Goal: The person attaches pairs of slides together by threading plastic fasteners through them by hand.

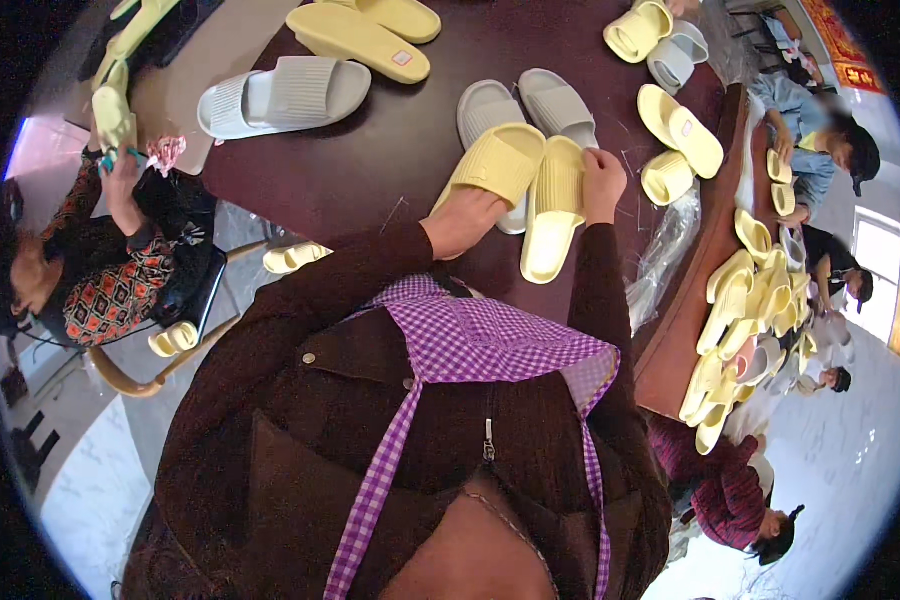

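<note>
A pair of yellow slide slippers lies before me on the dark red table. My left hand (467,220) reaches into the left yellow slide (505,158) from its heel end, with the fingertips hidden under the ribbed strap. Closed at the strap's outer edge, my right hand (604,185) grips the right yellow slide (552,210). Just beyond, partly covered by the yellow pair, are a left grey slide (485,105) and a right grey slide (557,103).
Another grey slide (290,98) and large yellow slides (370,45) lie at the table's (370,170) far left. More yellow slides (682,135) sit right, near clear plastic wrap (667,255). A slipper pile (750,320) covers the right-hand surface. A co-worker (100,260) handles slippers at left; others work at right.
</note>
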`<state>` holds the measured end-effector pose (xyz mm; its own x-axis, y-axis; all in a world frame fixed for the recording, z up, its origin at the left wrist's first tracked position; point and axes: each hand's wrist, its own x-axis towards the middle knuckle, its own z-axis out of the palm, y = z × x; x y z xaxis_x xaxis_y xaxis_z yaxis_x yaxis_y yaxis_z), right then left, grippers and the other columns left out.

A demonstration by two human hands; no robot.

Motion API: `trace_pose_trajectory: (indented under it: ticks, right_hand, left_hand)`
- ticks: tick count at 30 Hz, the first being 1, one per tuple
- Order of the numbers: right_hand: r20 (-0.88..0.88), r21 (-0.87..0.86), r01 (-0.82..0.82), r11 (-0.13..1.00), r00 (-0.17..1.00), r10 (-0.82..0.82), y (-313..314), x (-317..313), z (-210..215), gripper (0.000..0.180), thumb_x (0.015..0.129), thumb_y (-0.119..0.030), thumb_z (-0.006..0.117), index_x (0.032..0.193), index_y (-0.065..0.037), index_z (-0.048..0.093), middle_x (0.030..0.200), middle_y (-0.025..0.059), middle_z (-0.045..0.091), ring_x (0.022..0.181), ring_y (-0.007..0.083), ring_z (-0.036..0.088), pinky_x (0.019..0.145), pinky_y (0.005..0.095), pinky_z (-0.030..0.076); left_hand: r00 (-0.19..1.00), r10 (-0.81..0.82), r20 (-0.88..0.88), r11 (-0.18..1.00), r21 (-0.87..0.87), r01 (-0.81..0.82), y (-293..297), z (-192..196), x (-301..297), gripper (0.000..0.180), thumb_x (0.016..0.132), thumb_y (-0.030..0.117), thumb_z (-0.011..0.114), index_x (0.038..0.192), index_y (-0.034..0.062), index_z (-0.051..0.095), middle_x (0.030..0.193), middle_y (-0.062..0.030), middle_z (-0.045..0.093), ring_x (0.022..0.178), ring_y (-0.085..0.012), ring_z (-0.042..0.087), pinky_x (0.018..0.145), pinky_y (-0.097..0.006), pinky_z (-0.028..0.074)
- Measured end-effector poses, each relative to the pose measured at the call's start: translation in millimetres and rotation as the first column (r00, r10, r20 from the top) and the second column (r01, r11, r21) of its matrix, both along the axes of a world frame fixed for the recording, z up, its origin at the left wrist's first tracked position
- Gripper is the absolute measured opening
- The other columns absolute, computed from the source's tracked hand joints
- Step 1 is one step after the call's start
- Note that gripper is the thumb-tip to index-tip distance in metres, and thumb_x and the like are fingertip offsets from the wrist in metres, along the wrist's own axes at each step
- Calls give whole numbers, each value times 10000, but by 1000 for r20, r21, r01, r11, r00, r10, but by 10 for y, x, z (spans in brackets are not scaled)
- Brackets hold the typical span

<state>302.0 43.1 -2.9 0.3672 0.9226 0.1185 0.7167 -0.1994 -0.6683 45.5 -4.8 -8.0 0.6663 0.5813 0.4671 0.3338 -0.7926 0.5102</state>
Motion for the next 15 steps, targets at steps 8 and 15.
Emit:
trace_pose_trajectory:
  ticks: [8, 15]
  right_hand:
    - [-150, -72, -353, 933, 929, 340, 109, -686, 418, 240, 754, -165, 623, 912, 12, 662, 800, 132, 665, 736, 185, 629, 689, 289, 478]
    - [-153, -192, -469, 862, 882, 445, 310, -886, 406, 268, 748, -154, 613, 941, 26, 655, 837, 137, 667, 768, 177, 629, 696, 288, 478]
  left_hand:
    - [995, -59, -81, 998, -2, 59, 5, -119, 19, 237, 750, 92, 483, 951, -31, 510, 987, -162, 521, 937, -290, 536, 820, -361, 431]
    - [991, -96, -90, 995, 6, 97, 35, -97, 30, 264, 755, 95, 476, 982, -38, 506, 1003, -157, 517, 933, -284, 538, 812, -355, 434]
